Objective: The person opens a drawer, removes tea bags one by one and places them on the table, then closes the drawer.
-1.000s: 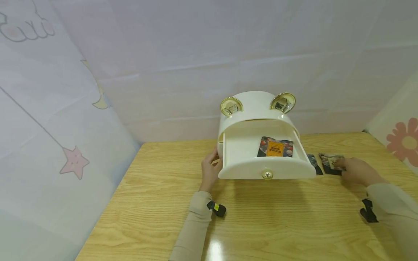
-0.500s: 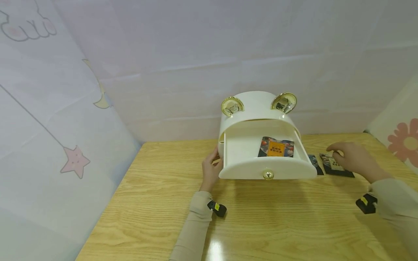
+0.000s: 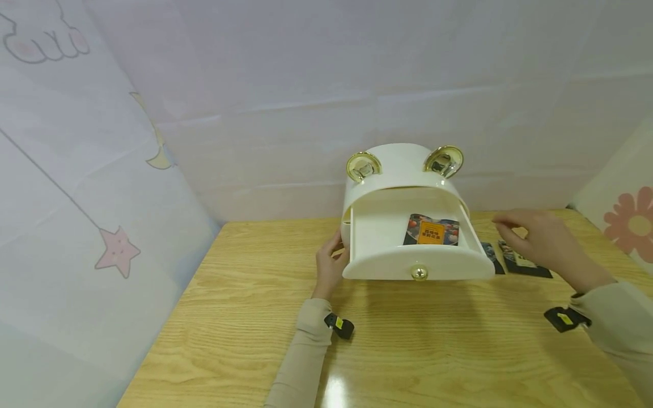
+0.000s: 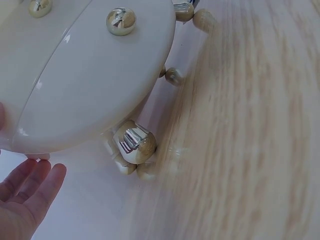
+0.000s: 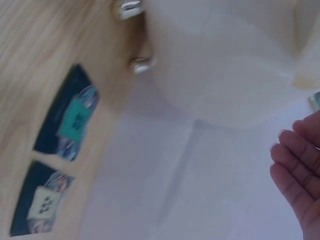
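A white rounded storage box with two gold ears has its upper drawer pulled out. A dark packet with an orange label lies in that drawer. My left hand rests against the box's left side; in the left wrist view its fingers are fairly straight at the curved edge. Raised above the table, right of the box, my right hand holds nothing, its fingers loosely bent. Below it lie a packet with a cream label and a packet with a green label.
The wooden table runs forward to a pale wall sheet. Gold ball feet raise the box off the table. A lower front with its own gold knob sits beneath the open drawer.
My right hand has let go of the cream-labelled packet, lifted off it and moved left toward the drawer. The left hand, the box and the packet in the drawer have stayed put.
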